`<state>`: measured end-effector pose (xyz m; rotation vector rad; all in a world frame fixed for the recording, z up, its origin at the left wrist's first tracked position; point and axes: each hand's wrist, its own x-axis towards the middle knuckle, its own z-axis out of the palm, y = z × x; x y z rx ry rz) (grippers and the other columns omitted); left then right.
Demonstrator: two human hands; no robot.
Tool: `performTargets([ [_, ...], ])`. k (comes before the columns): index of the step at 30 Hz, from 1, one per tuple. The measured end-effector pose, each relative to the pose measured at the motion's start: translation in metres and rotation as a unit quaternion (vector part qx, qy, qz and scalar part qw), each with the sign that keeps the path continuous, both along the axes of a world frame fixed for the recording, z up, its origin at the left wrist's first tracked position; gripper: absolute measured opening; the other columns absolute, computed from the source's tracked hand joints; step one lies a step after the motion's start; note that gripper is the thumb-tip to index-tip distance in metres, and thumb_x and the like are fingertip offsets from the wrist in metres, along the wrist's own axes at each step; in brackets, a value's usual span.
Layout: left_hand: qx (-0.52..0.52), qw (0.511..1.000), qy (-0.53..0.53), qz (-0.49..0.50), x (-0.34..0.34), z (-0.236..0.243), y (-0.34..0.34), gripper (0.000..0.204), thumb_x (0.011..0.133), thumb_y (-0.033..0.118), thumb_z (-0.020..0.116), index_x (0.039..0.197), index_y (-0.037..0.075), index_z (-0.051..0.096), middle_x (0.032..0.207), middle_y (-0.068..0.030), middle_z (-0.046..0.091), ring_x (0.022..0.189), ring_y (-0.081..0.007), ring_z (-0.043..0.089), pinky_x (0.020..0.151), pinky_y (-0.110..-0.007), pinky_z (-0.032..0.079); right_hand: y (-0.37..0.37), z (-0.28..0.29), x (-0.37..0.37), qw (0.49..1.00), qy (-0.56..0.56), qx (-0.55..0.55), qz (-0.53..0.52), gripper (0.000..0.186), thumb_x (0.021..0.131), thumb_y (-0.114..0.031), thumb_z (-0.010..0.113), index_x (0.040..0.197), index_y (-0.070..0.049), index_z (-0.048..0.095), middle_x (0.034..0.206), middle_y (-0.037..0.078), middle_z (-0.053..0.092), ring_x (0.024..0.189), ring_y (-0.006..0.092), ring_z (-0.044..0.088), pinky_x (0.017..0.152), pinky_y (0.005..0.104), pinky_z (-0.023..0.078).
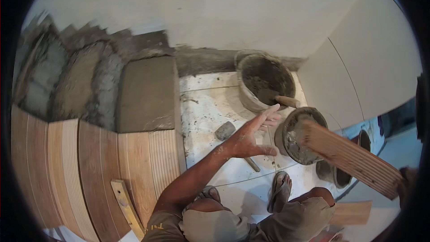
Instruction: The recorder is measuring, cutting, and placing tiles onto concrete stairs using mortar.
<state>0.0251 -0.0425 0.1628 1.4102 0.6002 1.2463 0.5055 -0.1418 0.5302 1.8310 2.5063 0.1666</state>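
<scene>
My left hand (255,136) hovers over the floor with its thumb and fingers apart, holding nothing. At the right rim my right hand (406,180), dark and partly cut off, grips one end of a grooved wood-look tile (354,159). The tile's far end reaches over a small bucket (286,145) of grey mortar. Behind it stands a larger bucket (248,92), with a wooden-handled tool (287,101) resting in it; mortar hides the tool's head. Below my left forearm lies what looks like a mallet, its grey head (225,131) and its handle (252,164) partly showing.
To the left, steps carry wood-look tiles (101,161); smooth mortar (148,92) covers the nearest bare tread. A yellow level (126,206) leans there. More buckets (333,173) and another tile piece (351,213) are at right. Walls (264,13) enclose the far side.
</scene>
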Motion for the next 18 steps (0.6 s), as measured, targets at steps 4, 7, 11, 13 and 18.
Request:
performTargets([
  [4,-0.082,0.989,-0.116,-0.032,-0.018,-0.03,-0.04,0.09,0.087,0.043,0.082,0.154,0.001,0.039,0.138,-0.0191,0.061,0.126,-0.0302,0.061,0.1,-0.045,0.054,0.107,-0.057,-0.066,0.974,0.207,0.042,0.088,0.034,0.079,-0.019,0.084,0.097,0.002,0.064,0.098,0.012,0.062,0.091,0.0264,0.065,0.075,0.041,0.052],
  [7,-0.243,0.945,-0.22,0.011,-0.049,-0.032,-0.061,0.068,0.097,0.038,0.072,0.145,-0.003,0.046,0.128,-0.0202,0.067,0.106,-0.0292,0.073,0.075,-0.036,0.062,0.227,-0.062,-0.19,0.969,0.081,-0.197,0.125,0.037,0.073,-0.026,0.084,0.098,-0.003,0.068,0.094,0.01,0.063,0.082,0.0215,0.058,0.076,0.0373,0.049],
  [11,-0.206,0.911,-0.288,0.209,-0.075,-0.038,-0.101,0.055,0.102,0.036,0.064,0.138,-0.002,0.051,0.12,-0.0205,0.07,0.085,-0.0275,0.077,0.056,-0.029,0.058,0.304,-0.161,-0.275,0.746,0.554,-0.297,0.218,0.047,0.101,-0.042,0.055,0.129,-0.005,0.061,0.116,0.012,0.067,0.098,0.0206,0.065,0.084,0.0335,0.054],
  [13,-0.22,0.879,-0.282,0.316,-0.091,-0.042,-0.114,0.053,0.103,0.039,0.061,0.138,-0.001,0.052,0.119,-0.02,0.071,0.083,-0.0286,0.077,0.057,-0.03,0.057,0.312,-0.216,-0.299,0.545,0.72,-0.407,0.137,0.056,0.106,-0.049,0.046,0.138,-0.004,0.056,0.125,0.015,0.066,0.111,0.0249,0.067,0.089,0.0376,0.058],
  [18,-0.215,0.854,-0.247,0.404,-0.097,-0.036,-0.126,0.053,0.106,0.04,0.056,0.139,-0.001,0.049,0.118,-0.0208,0.071,0.083,-0.0295,0.077,0.058,-0.031,0.057,0.285,-0.286,-0.344,0.587,0.701,-0.393,0.096,0.066,0.106,-0.051,0.048,0.148,0.0,0.046,0.136,0.019,0.061,0.118,0.0317,0.065,0.096,0.0434,0.057],
])
